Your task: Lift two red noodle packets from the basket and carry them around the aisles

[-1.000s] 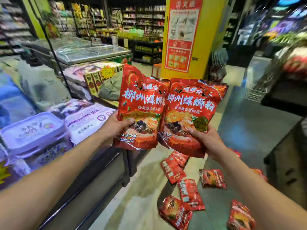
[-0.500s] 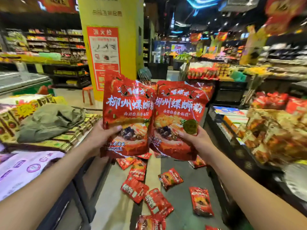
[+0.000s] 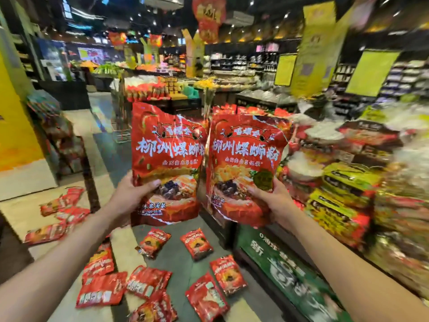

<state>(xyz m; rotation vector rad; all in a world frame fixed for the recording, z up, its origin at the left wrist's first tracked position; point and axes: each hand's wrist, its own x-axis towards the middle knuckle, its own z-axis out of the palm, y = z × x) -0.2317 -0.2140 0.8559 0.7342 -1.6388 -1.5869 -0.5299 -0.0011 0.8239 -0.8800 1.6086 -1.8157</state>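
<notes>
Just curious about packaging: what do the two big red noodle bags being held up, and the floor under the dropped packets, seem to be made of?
Left red printed bag and right red printed bag: probably glossy plastic film, judging by their creases and sheen. Grey-and-beige floor: seemingly smooth polished tile or stone, faintly reflective.

We're in a supermarket: packaged goods stacked on a display stand point(image 3: 343, 194) to our right, a produce section point(image 3: 109, 68) further back, stocked wall shelves point(image 3: 243, 63), yellow signs point(image 3: 371, 72) and red banners point(image 3: 209, 17) hanging overhead, red packets point(image 3: 197, 242) scattered across the aisle floor.
</notes>
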